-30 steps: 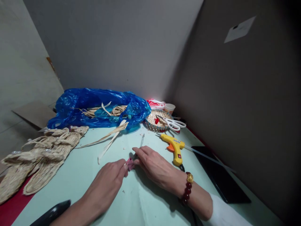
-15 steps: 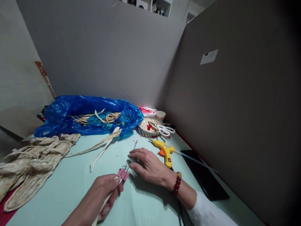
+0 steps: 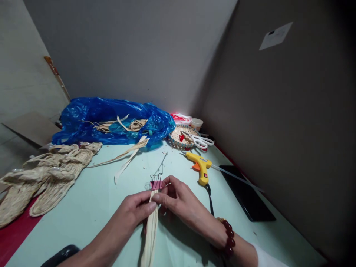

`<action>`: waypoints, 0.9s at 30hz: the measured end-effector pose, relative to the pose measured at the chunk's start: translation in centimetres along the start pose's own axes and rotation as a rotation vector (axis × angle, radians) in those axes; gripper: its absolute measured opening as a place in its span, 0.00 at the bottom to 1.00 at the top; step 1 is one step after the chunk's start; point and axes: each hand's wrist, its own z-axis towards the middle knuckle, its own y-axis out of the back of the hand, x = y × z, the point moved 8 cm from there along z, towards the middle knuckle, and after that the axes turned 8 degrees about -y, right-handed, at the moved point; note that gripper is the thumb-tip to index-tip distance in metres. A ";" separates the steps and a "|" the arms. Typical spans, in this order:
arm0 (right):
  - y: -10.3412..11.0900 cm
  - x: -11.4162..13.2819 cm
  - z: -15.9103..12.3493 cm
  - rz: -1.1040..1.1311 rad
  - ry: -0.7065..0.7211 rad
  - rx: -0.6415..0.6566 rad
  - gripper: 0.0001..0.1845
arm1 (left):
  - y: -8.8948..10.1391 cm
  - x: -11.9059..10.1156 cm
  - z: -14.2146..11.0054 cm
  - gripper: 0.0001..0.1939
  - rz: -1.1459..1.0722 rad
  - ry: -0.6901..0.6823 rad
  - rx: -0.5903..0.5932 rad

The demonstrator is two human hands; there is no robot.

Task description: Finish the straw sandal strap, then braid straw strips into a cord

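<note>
My left hand (image 3: 133, 214) and my right hand (image 3: 178, 202) meet at the middle of the pale green table (image 3: 91, 200). Both pinch the top of a bundle of pale straw strips (image 3: 151, 233) that hangs down toward me. A pink binder clip (image 3: 156, 184) clamps the bundle's top end, just above my fingertips. A thin wire piece (image 3: 161, 167) lies on the table beyond the clip. My right wrist wears a dark red bead bracelet (image 3: 228, 237).
A yellow glue gun (image 3: 200, 167) lies right of my hands, a black tablet (image 3: 246, 193) beyond it. White scissors (image 3: 201, 142) rest on a small woven basket (image 3: 180, 137). A blue plastic bag (image 3: 111, 120) of straw sits at the back; woven straw sandals (image 3: 41, 178) lie left.
My left hand brought the clipped straw bundle up to the centre. My right hand left the table and closed on the bundle's top beside the clip.
</note>
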 end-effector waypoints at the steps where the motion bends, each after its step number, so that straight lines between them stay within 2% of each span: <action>1: -0.2 -0.2 0.1 0.032 -0.003 0.019 0.13 | -0.1 0.0 0.0 0.16 0.037 -0.017 0.016; 3: -0.5 -0.5 0.3 0.090 -0.020 0.062 0.12 | -0.1 0.2 0.0 0.19 0.102 -0.011 0.015; 9: -0.2 -0.8 0.0 0.108 -0.036 0.086 0.19 | 1.6 0.6 -0.6 0.26 0.163 0.026 -0.169; 16: -0.4 -0.4 -0.7 0.116 -0.032 0.094 0.19 | 0.6 0.5 -0.8 0.16 0.171 -0.007 -0.098; 23: -0.4 -0.9 -0.1 0.049 -0.014 0.070 0.21 | 0.4 0.1 -0.6 0.16 0.222 -0.032 -0.093; 27: -0.3 -0.8 -0.2 -0.023 0.011 0.037 0.18 | 1.3 -0.6 0.2 0.20 0.299 -0.021 -0.124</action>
